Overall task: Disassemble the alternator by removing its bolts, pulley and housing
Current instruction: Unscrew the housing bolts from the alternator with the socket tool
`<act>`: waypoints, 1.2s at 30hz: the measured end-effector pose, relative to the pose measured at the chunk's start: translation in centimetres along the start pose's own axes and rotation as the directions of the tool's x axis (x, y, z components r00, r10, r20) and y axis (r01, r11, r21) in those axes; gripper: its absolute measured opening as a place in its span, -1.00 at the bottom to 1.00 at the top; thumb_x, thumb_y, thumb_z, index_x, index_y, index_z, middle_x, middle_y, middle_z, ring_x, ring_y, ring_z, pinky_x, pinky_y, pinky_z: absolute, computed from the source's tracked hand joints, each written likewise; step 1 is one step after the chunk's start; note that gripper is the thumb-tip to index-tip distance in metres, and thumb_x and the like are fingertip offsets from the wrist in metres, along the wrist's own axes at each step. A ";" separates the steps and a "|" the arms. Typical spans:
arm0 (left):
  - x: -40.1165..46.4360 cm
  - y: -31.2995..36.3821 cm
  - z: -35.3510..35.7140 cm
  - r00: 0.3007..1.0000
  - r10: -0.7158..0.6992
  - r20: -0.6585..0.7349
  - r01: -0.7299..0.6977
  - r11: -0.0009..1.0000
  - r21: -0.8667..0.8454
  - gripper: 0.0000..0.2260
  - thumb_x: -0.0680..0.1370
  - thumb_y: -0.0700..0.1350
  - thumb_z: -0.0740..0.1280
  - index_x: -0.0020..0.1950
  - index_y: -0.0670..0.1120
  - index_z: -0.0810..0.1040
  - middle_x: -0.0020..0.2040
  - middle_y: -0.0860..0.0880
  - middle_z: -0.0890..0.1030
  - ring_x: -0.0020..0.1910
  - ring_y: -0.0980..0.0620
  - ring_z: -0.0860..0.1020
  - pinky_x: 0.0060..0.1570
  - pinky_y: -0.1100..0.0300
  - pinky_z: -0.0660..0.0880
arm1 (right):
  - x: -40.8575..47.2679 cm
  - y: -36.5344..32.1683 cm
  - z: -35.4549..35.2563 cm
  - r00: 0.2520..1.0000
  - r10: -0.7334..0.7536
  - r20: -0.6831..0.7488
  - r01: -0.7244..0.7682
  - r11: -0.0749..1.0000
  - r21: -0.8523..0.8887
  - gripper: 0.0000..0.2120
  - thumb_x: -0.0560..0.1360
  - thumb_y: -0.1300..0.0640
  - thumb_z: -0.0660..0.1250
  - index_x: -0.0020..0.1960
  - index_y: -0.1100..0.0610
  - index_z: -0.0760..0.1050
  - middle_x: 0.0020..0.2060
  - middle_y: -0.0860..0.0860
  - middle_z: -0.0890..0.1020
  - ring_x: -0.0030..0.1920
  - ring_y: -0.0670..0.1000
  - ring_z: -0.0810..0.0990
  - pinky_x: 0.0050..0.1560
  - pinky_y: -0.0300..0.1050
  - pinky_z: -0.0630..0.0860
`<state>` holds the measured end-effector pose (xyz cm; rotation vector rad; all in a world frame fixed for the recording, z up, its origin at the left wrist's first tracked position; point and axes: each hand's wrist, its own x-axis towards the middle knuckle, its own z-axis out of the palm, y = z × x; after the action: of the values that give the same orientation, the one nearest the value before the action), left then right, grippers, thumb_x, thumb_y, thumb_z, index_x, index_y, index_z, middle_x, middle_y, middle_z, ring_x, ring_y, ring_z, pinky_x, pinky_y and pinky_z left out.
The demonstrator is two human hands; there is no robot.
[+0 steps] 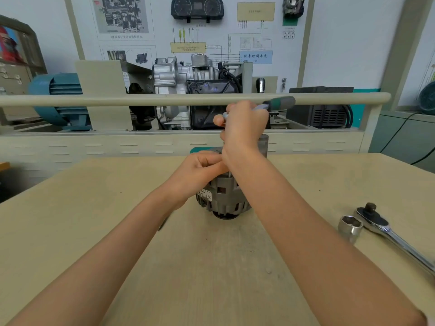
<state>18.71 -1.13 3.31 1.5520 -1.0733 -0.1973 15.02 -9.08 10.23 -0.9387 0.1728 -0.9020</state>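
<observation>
The alternator (pixel 222 196) stands upright near the middle of the table (pixel 94 208), with the left hand (pixel 200 168) curled round its upper part. Above the alternator, the right hand (pixel 242 123) grips a tool with a dark green handle (pixel 281 102). To the alternator's right lie a loose socket (pixel 350 228), its hollow holding nothing, and, touching it, a ratchet wrench (pixel 395 238).

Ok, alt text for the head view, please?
Left hand steadies an upright alternator on a table while the right hand works a green-handled tool above it. A ratchet and socket lie at right.
</observation>
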 end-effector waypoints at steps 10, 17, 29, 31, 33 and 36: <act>0.1 -0.5 -0.7 0.996 -0.019 0.091 0.024 0.998 -0.051 -0.84 0.42 0.02 0.36 -0.16 -0.01 0.69 -0.13 0.02 0.71 -0.10 0.11 0.65 -0.05 0.30 0.54 | 0.1 -0.7 0.9 0.707 0.538 0.458 -0.294 0.813 -0.502 -0.79 0.57 0.28 0.00 -0.16 0.11 0.31 -0.59 -0.12 0.33 -0.68 -0.17 0.24 -0.70 -0.37 -0.04; -0.1 -0.3 -0.7 0.994 -0.005 0.113 0.015 0.996 -0.090 -0.83 0.44 0.02 0.35 -0.16 -0.01 0.70 -0.12 -0.01 0.71 -0.10 0.08 0.66 -0.04 0.29 0.55 | 0.2 -0.9 0.7 0.713 0.507 0.483 -0.343 0.854 -0.390 -0.80 0.57 0.30 -0.02 -0.14 0.12 0.30 -0.60 -0.12 0.32 -0.69 -0.17 0.23 -0.71 -0.36 -0.03; 0.2 0.0 -0.8 0.983 -0.048 0.176 0.063 0.994 -0.084 -0.69 0.48 0.07 0.27 0.13 0.00 0.63 0.06 0.06 0.69 0.07 0.14 0.63 0.00 0.35 0.53 | 2.4 -1.7 -1.6 0.627 0.514 0.585 -0.632 0.775 -0.003 -0.86 0.52 0.27 0.05 -0.14 0.14 0.34 -0.60 -0.11 0.35 -0.70 -0.16 0.27 -0.71 -0.36 0.00; 0.2 0.1 -0.9 0.983 -0.048 0.179 0.063 0.995 -0.078 -0.67 0.49 0.07 0.26 0.17 -0.03 0.62 0.08 0.04 0.68 0.09 0.11 0.63 0.03 0.32 0.54 | 2.5 -1.6 -1.8 0.612 0.512 0.603 -0.649 0.761 0.013 -0.89 0.52 0.26 0.07 -0.12 0.16 0.36 -0.60 -0.11 0.35 -0.70 -0.16 0.28 -0.70 -0.35 0.01; 0.1 0.1 -0.8 0.983 -0.049 0.174 0.061 0.996 -0.065 -0.66 0.49 0.07 0.27 0.17 -0.04 0.63 0.08 0.03 0.68 0.08 0.09 0.63 0.01 0.29 0.56 | 2.6 -1.6 -2.0 0.611 0.506 0.609 -0.658 0.753 0.034 -0.87 0.54 0.24 0.06 -0.12 0.16 0.36 -0.60 -0.11 0.35 -0.70 -0.16 0.28 -0.70 -0.36 0.00; 0.1 0.1 -0.7 0.987 -0.049 0.154 0.060 0.996 -0.067 -0.71 0.47 0.08 0.29 0.08 0.01 0.66 0.02 0.05 0.70 0.00 0.13 0.65 -0.12 0.36 0.53 | 2.7 -1.7 -2.3 0.628 0.498 0.598 -0.659 0.749 0.069 -0.85 0.55 0.23 0.05 -0.15 0.12 0.34 -0.61 -0.11 0.34 -0.71 -0.16 0.28 -0.69 -0.36 -0.01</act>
<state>19.18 -0.67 3.64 1.5218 -1.1308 -0.3930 14.56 -12.97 10.74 -0.7574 -0.1456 -0.0085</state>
